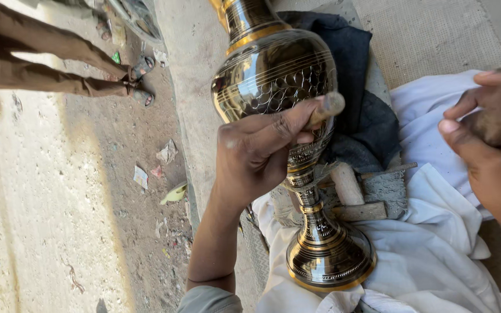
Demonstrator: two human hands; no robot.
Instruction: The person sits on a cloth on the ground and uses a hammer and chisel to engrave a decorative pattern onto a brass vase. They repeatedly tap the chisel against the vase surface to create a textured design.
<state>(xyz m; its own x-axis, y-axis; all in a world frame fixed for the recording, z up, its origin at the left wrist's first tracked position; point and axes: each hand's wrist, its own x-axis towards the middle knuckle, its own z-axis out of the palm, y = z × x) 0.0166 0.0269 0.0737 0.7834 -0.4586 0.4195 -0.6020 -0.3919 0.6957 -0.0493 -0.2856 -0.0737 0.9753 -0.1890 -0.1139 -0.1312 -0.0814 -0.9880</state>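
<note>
My left hand (256, 153) closed round a wooden-handled tool (327, 108), its tip on the engraved brass vase (276, 75) | vase lies centre, foot (329, 258) near, on my white-clothed lap (436, 255) | my right hand (485, 133) at right edge, fingers curled, apparently holding nothing | hammer (352, 194) just beside vase stem | dark cloth (360, 87) far behind vase.

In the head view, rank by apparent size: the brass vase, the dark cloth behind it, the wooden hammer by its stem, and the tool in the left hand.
1. brass vase
2. dark cloth, partly hidden by the vase, so unsure against it
3. wooden hammer
4. tool, mostly covered by the left hand
</note>
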